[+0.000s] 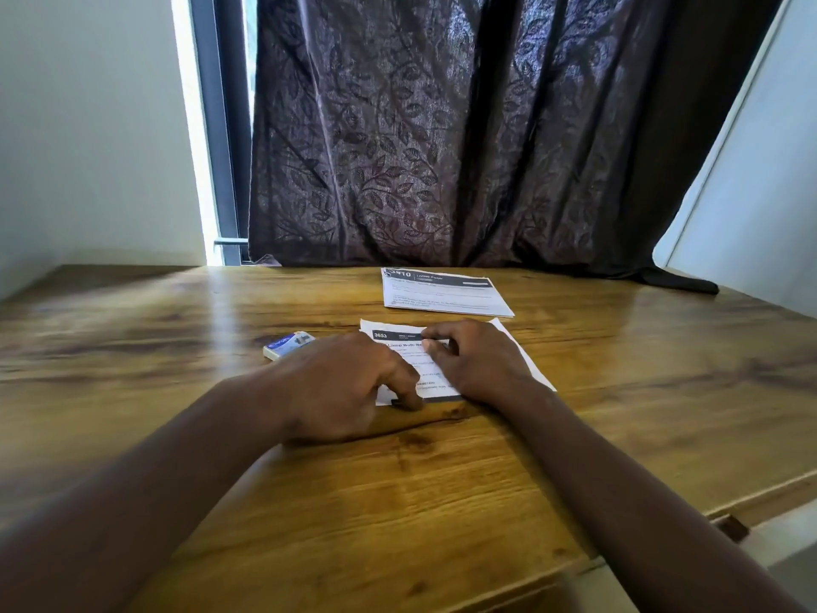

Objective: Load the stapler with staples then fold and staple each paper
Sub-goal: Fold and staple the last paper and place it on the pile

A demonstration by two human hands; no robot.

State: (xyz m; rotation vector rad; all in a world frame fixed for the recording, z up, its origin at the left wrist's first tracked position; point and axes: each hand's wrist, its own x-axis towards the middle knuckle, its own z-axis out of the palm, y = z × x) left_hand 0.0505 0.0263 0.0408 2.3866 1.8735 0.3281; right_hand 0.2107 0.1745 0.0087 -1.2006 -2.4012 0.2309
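My left hand (349, 384) curls its fingers onto the paper's (515, 347) near edge; my right hand (475, 367) bears bent fingers on its middle, I judge to flatten a fold; pinching or pressing, I cannot tell; the paper lies mid-desk (442, 471), header pointing toward the curtain (442, 139), long axis seemingly likewise.

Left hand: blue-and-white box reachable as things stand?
Likely yes: the box lies just beyond the left hand, nothing between, though that hand now touches the paper.
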